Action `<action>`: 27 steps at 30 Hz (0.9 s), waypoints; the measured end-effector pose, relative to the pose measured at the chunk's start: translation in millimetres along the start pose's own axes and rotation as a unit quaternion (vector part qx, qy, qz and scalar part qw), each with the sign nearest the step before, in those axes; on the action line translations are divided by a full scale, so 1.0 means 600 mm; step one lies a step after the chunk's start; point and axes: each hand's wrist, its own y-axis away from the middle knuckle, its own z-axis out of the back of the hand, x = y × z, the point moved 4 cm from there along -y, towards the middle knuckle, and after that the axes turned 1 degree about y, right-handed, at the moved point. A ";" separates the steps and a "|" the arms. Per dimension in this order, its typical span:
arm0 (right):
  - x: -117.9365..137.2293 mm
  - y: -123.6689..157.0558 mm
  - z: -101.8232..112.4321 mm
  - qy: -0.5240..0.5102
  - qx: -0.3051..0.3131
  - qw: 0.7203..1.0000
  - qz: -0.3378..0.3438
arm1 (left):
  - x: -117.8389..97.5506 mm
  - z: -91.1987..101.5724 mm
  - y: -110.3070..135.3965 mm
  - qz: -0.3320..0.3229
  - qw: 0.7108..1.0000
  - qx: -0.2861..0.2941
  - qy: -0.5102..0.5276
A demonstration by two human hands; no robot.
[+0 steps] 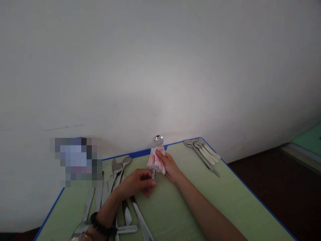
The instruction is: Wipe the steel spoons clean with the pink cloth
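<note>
A metal spoon (pixel 158 139) is held up over the far middle of the table, its shiny bowl pointing away from me. My left hand (pixel 142 182) pinches the lower end of its handle between thumb and fingers. Around the handle just below the bowl, a pink and white cloth (pixel 157 160) is folded, and my right hand (pixel 168 164) grips it there with the thumb on top. The cloth hides the middle of the handle. Beneath and beside my left forearm lies a loose pile of knives and spoons (pixel 117 169), partly covered by the arm.
At the far right of the green table (pixel 200 197) lie a spoon (pixel 192 144) and several forks with cream handles (pixel 209 155). A blurred-out object (pixel 76 157) stands at the back left. The pale wall (pixel 160 83) rises right behind the blue table edge. Dark floor (pixel 273 174) shows at right.
</note>
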 end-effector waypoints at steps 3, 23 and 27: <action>-0.001 0.000 0.000 0.007 0.008 1.000 0.001 | -0.003 -0.001 0.001 -0.007 1.000 0.001 0.002; -0.005 -0.005 0.001 0.002 0.007 1.000 0.009 | -0.002 -0.001 -0.006 -0.003 0.995 -0.081 0.053; -0.008 -0.007 0.001 0.009 0.025 1.000 0.006 | -0.002 0.001 -0.007 -0.014 0.992 -0.109 0.062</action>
